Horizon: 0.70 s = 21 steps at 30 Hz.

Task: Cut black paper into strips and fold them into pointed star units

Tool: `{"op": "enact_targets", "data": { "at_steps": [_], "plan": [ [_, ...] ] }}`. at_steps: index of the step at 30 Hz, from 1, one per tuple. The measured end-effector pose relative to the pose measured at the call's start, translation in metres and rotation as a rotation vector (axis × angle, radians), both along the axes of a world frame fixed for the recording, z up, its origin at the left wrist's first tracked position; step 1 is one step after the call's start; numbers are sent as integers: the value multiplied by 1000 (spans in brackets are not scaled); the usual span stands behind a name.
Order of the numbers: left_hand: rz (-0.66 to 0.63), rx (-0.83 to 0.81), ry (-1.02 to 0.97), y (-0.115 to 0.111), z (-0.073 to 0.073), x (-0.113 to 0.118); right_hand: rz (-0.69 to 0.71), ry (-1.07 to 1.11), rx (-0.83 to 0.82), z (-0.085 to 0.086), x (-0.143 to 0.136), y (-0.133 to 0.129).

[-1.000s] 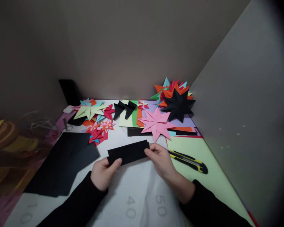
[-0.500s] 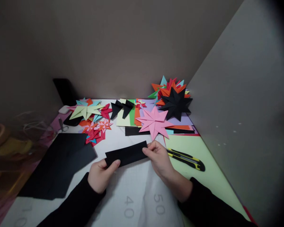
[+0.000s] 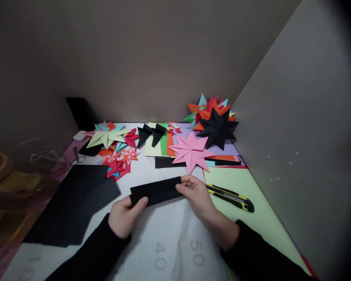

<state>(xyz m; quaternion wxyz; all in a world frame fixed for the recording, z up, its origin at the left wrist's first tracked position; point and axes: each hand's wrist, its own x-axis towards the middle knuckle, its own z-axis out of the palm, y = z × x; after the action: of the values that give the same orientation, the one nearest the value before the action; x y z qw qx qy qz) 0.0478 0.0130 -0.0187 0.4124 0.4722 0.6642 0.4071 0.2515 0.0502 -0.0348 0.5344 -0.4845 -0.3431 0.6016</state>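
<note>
A long black strip of paper [image 3: 158,191] is held between my two hands, tilted slightly up toward the right. My left hand [image 3: 125,216] pinches its left end, thumb on top and fingers behind. At the other end, my right hand [image 3: 197,195] grips the strip with its thumb in front; the fingers are partly hidden behind the paper. Just right of that hand lies a yellow and black utility knife [image 3: 231,197] on pale green paper [image 3: 245,183]. Beyond the strip lies a pink folded paper star [image 3: 191,151].
Black sheets [image 3: 67,203] lie at the left. Behind them are small coloured folded stars [image 3: 107,136], scissors [image 3: 78,155] and two black folded pieces [image 3: 158,134]. A black star [image 3: 218,128] leans with others at the back right. Grey walls [image 3: 295,136] border the table.
The right end of the black paper strip has dipped very slightly. Both hands keep their hold, and the other things lie as before.
</note>
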Motion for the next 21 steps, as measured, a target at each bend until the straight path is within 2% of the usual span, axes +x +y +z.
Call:
{"op": "enact_targets", "data": {
  "at_steps": [6, 9, 13, 17, 21],
  "plan": [
    [-2, 111, -8, 5, -1, -9, -15, -54, -2, -1, 5, 0],
    [68, 164, -11, 8, -2, -16, -47, -49, 4, -4, 7, 1],
    [162, 132, -42, 10, -2, -19, -66, -61, 13, -7, 7, -1],
    [242, 104, -159, 10, -4, -15, -85, -77, 33, -9, 7, -5],
    [275, 98, -359, 11, -10, -15, -78, -105, 58, -11, 7, -7]
  ]
}}
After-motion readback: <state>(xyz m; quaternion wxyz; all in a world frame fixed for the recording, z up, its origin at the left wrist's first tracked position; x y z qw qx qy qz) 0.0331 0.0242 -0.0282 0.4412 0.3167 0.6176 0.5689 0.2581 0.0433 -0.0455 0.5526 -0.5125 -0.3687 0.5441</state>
